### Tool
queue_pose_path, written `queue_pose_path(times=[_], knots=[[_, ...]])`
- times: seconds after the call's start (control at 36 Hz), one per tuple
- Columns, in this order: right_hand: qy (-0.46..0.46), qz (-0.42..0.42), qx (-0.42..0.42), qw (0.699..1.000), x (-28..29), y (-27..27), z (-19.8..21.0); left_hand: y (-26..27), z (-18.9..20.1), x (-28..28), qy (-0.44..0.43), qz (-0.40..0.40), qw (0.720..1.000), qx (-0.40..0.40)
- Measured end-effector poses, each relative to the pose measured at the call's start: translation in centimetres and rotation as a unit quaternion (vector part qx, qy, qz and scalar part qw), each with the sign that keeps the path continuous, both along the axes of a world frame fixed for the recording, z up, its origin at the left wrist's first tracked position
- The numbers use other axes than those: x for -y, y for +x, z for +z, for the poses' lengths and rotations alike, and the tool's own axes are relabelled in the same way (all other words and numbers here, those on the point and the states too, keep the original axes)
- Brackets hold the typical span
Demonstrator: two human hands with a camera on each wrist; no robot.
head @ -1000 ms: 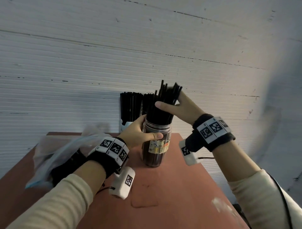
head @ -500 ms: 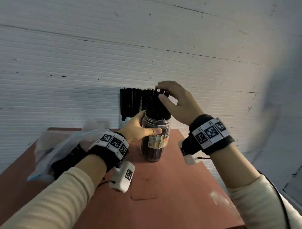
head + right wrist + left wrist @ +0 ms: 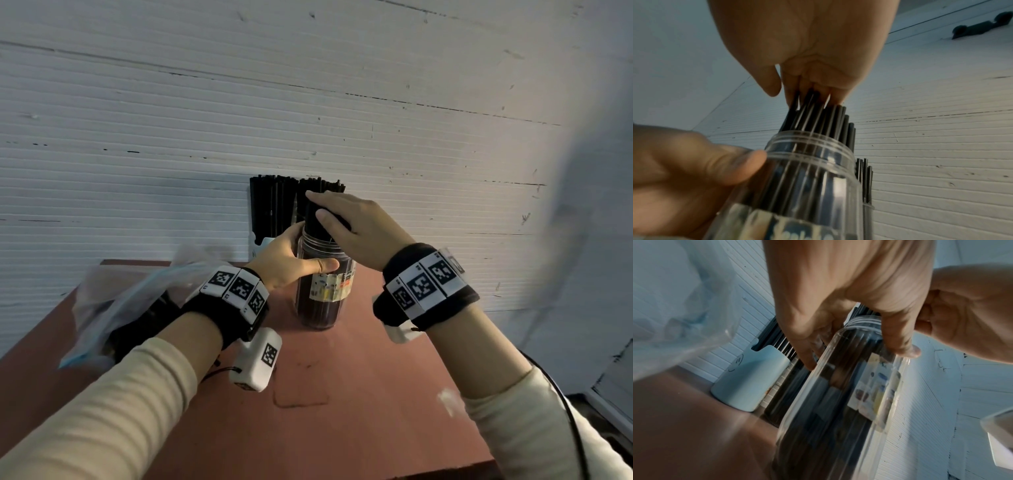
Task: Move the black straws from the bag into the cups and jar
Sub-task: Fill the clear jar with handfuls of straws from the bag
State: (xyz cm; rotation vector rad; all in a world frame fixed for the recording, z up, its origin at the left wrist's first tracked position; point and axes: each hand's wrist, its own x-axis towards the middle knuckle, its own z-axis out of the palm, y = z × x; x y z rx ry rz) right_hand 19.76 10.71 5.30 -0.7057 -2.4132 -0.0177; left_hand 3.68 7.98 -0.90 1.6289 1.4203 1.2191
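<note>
the left hand (image 3: 291, 263) grips the jar (image 3: 323, 298) near its rim, thumb across the near side and fingers curled round the far side. the jar stands upright on the table (image 3: 359, 394), packed with straws (image 3: 818, 116) whose tops stand above the rim. the right hand (image 3: 356, 226) rests on the straw tops with fingers nearly straight and together; it presses, it does not clamp. 2 cups (image 3: 265, 240) with straws stand just behind the jar, against the wall. the bag (image 3: 113, 301) lies at the left of the table with dark straws inside.

judged step: seating the straws in the jar.

risks:
- uneven pressure from the right hand could splay the tops, and outer straws could slip over the rim.
- hard pressure could buckle thin straws, since the jar looks tightly filled.
- a sideways push could tip the jar into the cups if the left hand loosens.
- a straw may cling to the fingers when the right hand lifts.
</note>
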Motion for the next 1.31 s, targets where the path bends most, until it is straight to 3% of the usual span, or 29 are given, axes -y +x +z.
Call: queue_pose_path(times=[0.11,0.42,0.61,0.83,0.92,1.0,1.11,1.17,1.31], knots=[[0.004,0.017,-0.024,1.000,0.1,-0.2,-0.2,0.1,-0.1,0.3,0.001,0.000,1.000,-0.001],[0.003,-0.017,0.015,1.000,1.0,-0.7,-0.7,0.8,0.7,1.7,-0.021,-0.013,1.000,-0.003],[0.025,0.028,-0.121,0.992,4.0,-1.7,-0.8,-2.3,0.4,4.4,-0.014,0.057,0.997,-0.051],[-0.030,0.095,-0.145,0.984,7.4,-6.3,-3.5,-7.9,1.1,10.6,0.088,0.115,0.981,-0.131],[-0.115,0.111,-0.075,0.984,8.7,-8.2,-4.7,-10.0,1.2,12.7,0.091,0.154,0.969,-0.170],[-0.197,0.086,0.088,0.973,9.6,-10.2,-5.7,-11.6,1.0,14.3,0.082,0.177,0.961,-0.198],[-0.268,0.068,0.216,0.936,10.1,-12.9,-7.1,-13.7,0.4,15.8,-0.021,0.159,0.960,-0.231],[-0.268,0.065,0.248,0.929,10.1,-14.0,-7.5,-14.3,0.3,16.4,-0.061,0.136,0.959,-0.243],[-0.153,0.035,0.284,0.946,9.9,-16.2,-7.7,-15.4,-0.4,16.4,-0.079,0.082,0.963,-0.243]])
